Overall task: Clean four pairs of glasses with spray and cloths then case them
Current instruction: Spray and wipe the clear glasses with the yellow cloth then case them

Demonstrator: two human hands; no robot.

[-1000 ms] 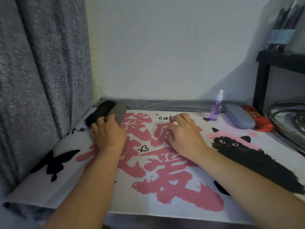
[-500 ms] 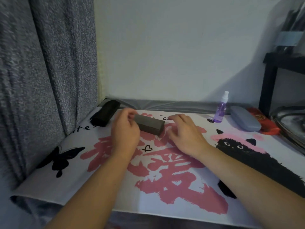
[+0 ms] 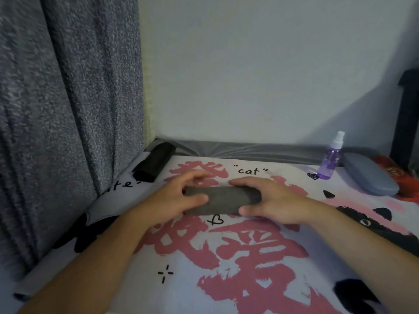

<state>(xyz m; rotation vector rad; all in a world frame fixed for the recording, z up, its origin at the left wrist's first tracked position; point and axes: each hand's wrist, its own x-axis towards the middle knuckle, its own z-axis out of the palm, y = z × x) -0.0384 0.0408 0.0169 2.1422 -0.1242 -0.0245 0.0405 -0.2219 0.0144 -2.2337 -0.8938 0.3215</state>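
Case (image 3: 223, 200), grey, level between left hand (image 3: 179, 200) and right hand (image 3: 269, 200), both grips curled round its ends.

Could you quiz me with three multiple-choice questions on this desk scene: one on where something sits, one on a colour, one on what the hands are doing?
1. Where is the spray bottle?
A. Far right, beside the blue-grey case
B. By the curtain
C. In a hand

2. What colour is the liquid in the spray bottle?
A. Green
B. Purple
C. Yellow

3. What are the hands doing?
A. Resting flat on the mat
B. Spraying
C. Both holding the dark grey case

Answers: 1 A, it stands just left of that case. 2 B, the bottle shows purple. 3 C, the left hand and right hand each grip one end of it.
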